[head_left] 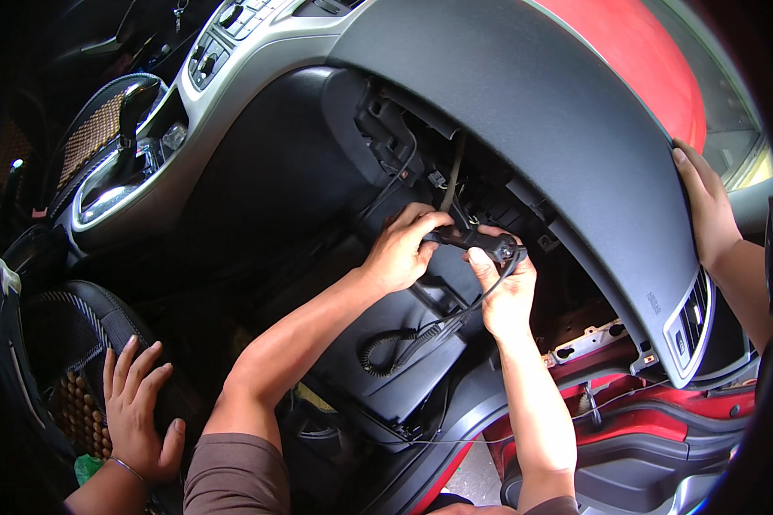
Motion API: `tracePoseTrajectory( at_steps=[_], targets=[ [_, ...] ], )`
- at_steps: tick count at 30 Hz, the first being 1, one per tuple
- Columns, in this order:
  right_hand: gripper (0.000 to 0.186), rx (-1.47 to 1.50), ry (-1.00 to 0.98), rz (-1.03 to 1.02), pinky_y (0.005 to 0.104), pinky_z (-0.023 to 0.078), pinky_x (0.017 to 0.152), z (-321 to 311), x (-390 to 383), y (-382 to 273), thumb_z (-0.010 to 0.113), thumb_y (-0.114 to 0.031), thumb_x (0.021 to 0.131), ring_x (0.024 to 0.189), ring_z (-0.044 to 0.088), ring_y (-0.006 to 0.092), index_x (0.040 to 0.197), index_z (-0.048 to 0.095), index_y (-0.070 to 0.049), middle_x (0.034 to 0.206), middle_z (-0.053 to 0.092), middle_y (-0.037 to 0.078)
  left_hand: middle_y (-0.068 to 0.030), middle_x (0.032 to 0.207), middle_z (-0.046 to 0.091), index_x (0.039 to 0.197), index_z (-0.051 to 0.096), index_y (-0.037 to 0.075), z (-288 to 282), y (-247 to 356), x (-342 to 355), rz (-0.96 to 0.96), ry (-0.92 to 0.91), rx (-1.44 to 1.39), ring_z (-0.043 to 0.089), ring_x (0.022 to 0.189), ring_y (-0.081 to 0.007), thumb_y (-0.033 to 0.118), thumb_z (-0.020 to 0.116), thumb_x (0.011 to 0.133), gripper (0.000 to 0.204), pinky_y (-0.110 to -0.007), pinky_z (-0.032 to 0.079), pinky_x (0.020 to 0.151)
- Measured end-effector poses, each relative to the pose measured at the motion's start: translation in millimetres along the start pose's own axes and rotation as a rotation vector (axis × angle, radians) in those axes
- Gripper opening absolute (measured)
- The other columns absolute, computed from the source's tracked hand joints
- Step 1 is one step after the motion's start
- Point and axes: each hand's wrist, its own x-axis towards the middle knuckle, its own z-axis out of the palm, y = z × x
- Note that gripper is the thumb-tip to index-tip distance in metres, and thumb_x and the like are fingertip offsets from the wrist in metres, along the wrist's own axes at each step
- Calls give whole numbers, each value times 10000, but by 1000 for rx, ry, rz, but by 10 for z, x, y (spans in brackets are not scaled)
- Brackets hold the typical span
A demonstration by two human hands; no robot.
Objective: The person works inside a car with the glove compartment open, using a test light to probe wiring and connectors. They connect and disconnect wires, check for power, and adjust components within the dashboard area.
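Note:
In front of the open underside of the dashboard (pixel 524 112), both my hands grip a slim black plastic part with a cord (pixel 488 245). My left hand (pixel 399 249) pinches its left end with thumb and fingertips. Wrapped round the right end is my right hand (pixel 508 287), its thumb on the near side. A black cord loops off that end and runs down to a coiled black cable (pixel 385 354), which lies on a dark plastic panel (pixel 404 382). The part's exact kind cannot be made out. Behind my fingers, exposed wiring and brackets (pixel 391 142) show inside the dashboard.
Another person's hand (pixel 704 202) rests on the dashboard's right end. A hand with a bracelet (pixel 137 421) is spread by the beaded seat (pixel 77 412) at lower left. The center console (pixel 112 197) stands left. A metal bracket (pixel 586 343) and red door (pixel 627 421) lie right.

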Motion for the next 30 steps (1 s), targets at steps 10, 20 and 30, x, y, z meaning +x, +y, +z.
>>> tracePoseTrajectory(
  at_steps=[10, 20, 30],
  targets=[
    [379, -200, -42, -117, 303, 582, 873, 205, -11, -87, 857, -167, 949, 940, 713, 114, 1270, 713, -25, 1022, 787, 72, -167, 1268, 617, 1333, 668, 109, 39, 7, -10, -47, -30, -76, 680, 1139, -413, 66, 791, 896, 456, -479, 581, 973],
    [360, -263, -47, -65, 282, 555, 862, 264, 40, -140, 821, -117, 966, 901, 663, 89, 1280, 698, 7, 953, 738, 26, -208, 1325, 578, 1402, 608, 100, 18, 57, 15, -201, -146, -71, 657, 1174, -454, 248, 696, 1002, 435, -512, 562, 1025],
    [463, -34, 267, 240, 320, 560, 812, -194, 120, 374, 572, -458, 1123, 851, 698, 161, 1146, 702, -15, 986, 743, 74, -115, 1150, 623, 1231, 655, 76, 73, -173, -53, -270, -51, -300, 689, 953, -250, 192, 676, 1060, 208, -396, 568, 861]
  ],
)
